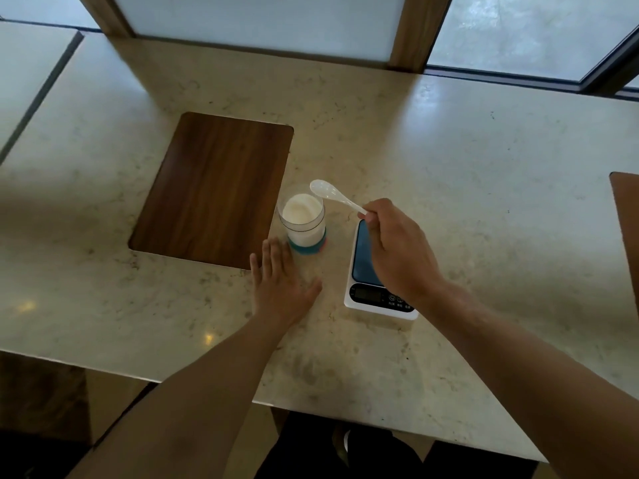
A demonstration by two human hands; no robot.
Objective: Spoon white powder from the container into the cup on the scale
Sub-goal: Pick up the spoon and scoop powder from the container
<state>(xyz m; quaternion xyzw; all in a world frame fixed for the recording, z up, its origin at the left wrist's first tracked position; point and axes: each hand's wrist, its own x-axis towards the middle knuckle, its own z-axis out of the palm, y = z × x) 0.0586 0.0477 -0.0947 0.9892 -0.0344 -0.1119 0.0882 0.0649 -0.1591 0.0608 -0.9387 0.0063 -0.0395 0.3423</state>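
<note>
Head view: right hand (397, 250) pinches a light, rigid white spoon (333, 195) by its handle end, bowl above a clear container (303, 219) of loose, spill-prone powder. Left hand (281, 285) lies flat, fingers spread, empty, beside it. Scale (373, 288) shows no cup.

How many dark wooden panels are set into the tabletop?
2. One wooden panel lies left of the powder container; a second wooden panel is cut off at the right frame edge. Others may lie outside the view.

Bare forearms, no sleeves visible
</note>
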